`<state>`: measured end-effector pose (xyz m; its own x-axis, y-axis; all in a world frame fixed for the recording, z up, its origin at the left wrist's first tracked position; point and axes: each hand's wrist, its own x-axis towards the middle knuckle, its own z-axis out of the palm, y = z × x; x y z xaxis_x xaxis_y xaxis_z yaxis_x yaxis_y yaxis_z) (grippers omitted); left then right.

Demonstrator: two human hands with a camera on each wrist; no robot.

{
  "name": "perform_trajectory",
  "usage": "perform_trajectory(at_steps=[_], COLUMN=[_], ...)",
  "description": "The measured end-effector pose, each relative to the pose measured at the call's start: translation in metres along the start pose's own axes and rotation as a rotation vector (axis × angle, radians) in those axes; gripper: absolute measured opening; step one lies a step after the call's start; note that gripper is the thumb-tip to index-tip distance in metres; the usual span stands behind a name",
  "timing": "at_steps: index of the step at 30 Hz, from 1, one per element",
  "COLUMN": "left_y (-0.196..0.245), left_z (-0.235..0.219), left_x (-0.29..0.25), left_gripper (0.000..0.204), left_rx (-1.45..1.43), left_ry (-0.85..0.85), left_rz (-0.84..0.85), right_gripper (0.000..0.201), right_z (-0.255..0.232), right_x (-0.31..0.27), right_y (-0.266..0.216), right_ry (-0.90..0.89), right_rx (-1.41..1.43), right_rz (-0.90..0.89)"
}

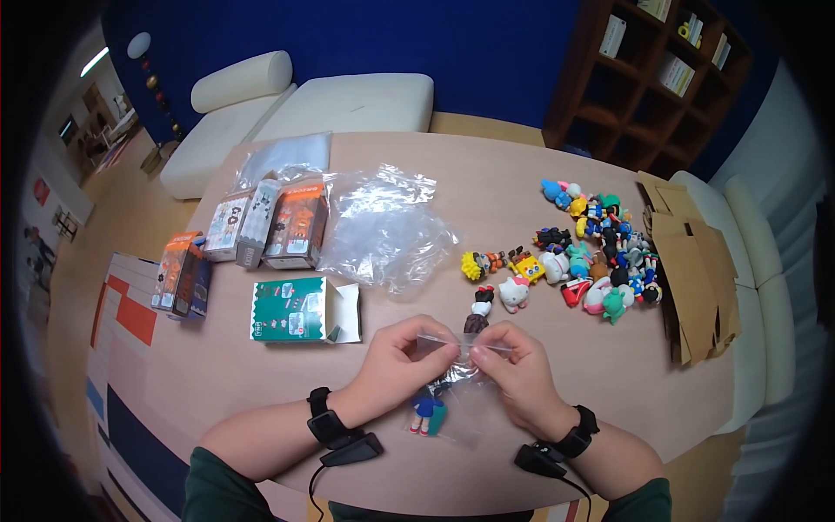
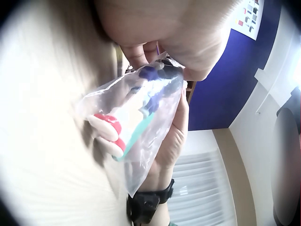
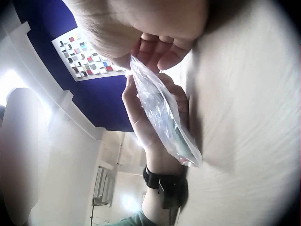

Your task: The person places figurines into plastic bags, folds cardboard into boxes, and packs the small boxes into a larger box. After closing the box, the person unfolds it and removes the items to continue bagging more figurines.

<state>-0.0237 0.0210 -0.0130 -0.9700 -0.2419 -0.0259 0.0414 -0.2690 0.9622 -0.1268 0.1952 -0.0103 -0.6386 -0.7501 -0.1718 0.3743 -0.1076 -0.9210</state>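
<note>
My left hand [image 1: 396, 364] and right hand [image 1: 522, 374] pinch the top edge of a clear plastic bag [image 1: 465, 422], thumbs close together. Inside the bag is a small toy figurine [image 1: 425, 407] in blue, with red shoes and a turquoise part beside its legs. The left wrist view shows the figurine's red-and-pale feet [image 2: 107, 127] toward the bag's lower end. From the right wrist, the bag [image 3: 157, 110] appears edge-on, hanging slanted between the hands. Just beyond my fingertips lies a dark brown, white and black figurine [image 1: 477, 320].
Several toy figurines [image 1: 578, 261] lie heaped at the right, beside flattened cardboard [image 1: 696, 278]. A green box [image 1: 291, 311] with its flap out lies at the left. Behind it stand orange-and-black boxes [image 1: 296, 228] and a pile of clear plastic bags [image 1: 387, 230].
</note>
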Motion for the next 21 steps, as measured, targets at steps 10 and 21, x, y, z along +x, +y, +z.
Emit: perform_trajectory(at_steps=[10,21], left_y=[0.0033,-0.0015], left_z=[0.003,0.0004], left_x=[-0.0011,0.0], left_gripper=[0.009,0.025], left_rx=[0.059,-0.124], left_ry=[-0.001,0.011], left_rz=[-0.007,-0.055], right_gripper=[0.012,0.012], right_z=[0.0017,0.0006], right_x=[0.0007,0.006], right_y=[-0.0017,-0.0013], right_ry=[-0.044,0.028], right_rx=[-0.063,0.015], right_rz=[-0.029,-0.059])
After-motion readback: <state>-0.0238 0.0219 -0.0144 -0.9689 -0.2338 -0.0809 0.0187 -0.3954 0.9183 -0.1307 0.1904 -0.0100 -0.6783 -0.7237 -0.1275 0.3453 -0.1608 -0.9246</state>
